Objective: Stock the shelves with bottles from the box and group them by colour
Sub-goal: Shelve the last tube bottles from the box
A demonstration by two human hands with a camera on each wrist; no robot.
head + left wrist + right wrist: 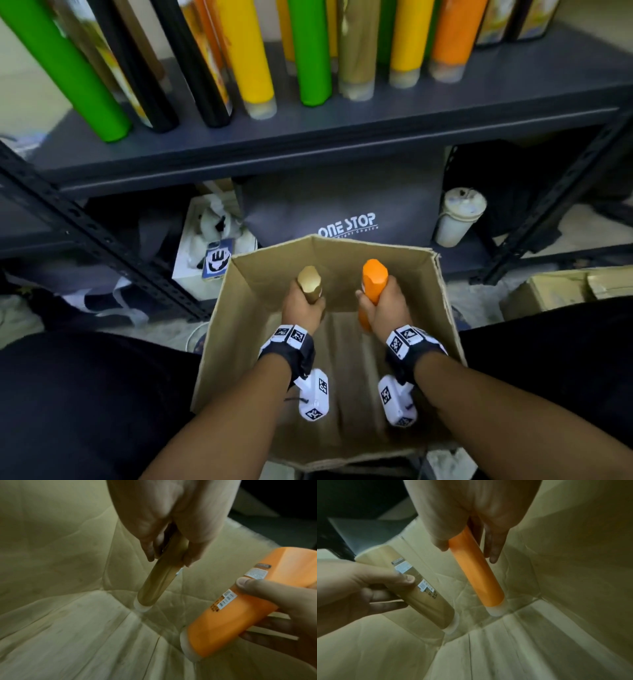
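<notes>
Inside the cardboard box (442, 308) my left hand (303, 305) grips a gold bottle (309, 278) upside down, its pale cap pointing at the box floor. In the left wrist view the gold bottle (159, 580) runs down from my left hand (169, 547). My right hand (385, 308) grips an orange bottle (374, 278) the same way; in the right wrist view the orange bottle (476, 573) hangs from my right hand (471, 539) just above the box floor. The shelf (445, 113) above carries green, black, yellow, gold and orange bottles.
A grey "ONE STOP" bag (342, 212), a white canister (459, 217) and a white box (202, 246) sit on the lower shelf behind the cardboard box. A slanted black shelf brace (96, 236) crosses at left. More cardboard boxes (561, 287) lie at right.
</notes>
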